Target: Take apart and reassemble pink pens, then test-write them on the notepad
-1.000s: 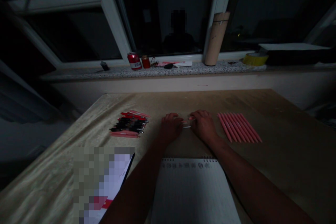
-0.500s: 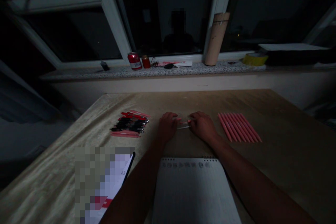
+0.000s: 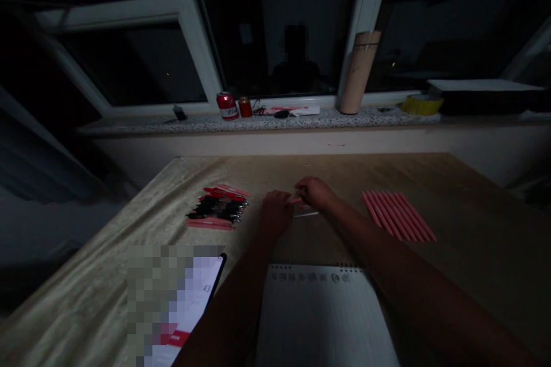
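Midway across the table lies a small clear flat case (image 3: 306, 210) with a pale front edge and pink pieces showing in or on it; the dim light hides its details. My left hand (image 3: 276, 211) is closed around its left end. Above its far side, my right hand (image 3: 317, 191) is pinched, fingertips together near the left fingers; what they hold is too dark to make out. Left of my hands is a bunch of black, red and pink pens (image 3: 218, 207). To the right, several pink pens (image 3: 398, 215) lie side by side in a slanted row.
A spiral notebook (image 3: 325, 315) lies between my forearms, and a lit phone or tablet (image 3: 193, 292) is beside my left forearm. Along the windowsill (image 3: 193, 124) stand a red can (image 3: 227, 106), a small red jar (image 3: 245, 107), a tall tube (image 3: 360, 73) and yellow tape (image 3: 422, 105).
My right hand has lifted off the case's right end and moved left and away from me, fingers now pinched. More of the case shows. The left hand stays by its left end.
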### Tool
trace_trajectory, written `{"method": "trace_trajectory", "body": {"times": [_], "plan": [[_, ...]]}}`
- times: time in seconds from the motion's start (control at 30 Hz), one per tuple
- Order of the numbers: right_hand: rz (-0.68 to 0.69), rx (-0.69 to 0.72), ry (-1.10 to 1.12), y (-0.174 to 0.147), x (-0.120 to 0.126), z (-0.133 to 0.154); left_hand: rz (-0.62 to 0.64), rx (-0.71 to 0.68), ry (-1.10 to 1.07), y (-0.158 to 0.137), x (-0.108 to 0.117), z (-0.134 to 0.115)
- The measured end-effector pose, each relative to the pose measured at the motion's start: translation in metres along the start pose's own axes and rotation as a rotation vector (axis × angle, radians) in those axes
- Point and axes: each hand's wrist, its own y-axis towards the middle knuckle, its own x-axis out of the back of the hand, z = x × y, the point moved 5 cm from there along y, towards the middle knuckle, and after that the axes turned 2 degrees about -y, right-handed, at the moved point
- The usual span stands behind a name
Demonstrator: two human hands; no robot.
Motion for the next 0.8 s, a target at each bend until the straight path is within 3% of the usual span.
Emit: {"method": "trace_trajectory", "body": {"times": [0.27, 0.57, 0.7, 0.8], "plan": [[0.008, -0.008, 0.059, -0.003, 0.001, -0.009, 0.04, 0.041, 0.154, -0.002, -0.001, 0.001], [-0.055, 0.092, 0.244, -0.031, 0.004, -0.007, 0.008, 0.021, 0.118, -0.004, 0.0, -0.002], [-0.23, -0.056, 0.523, -0.04, 0.015, -0.025, -0.062, -0.017, -0.013, -0.002, -0.001, 0.001], [-0.429, -0.249, 0.807, -0.052, 0.019, -0.045, -0.159, 0.007, -0.306, 0.002, 0.002, 0.006]]}}
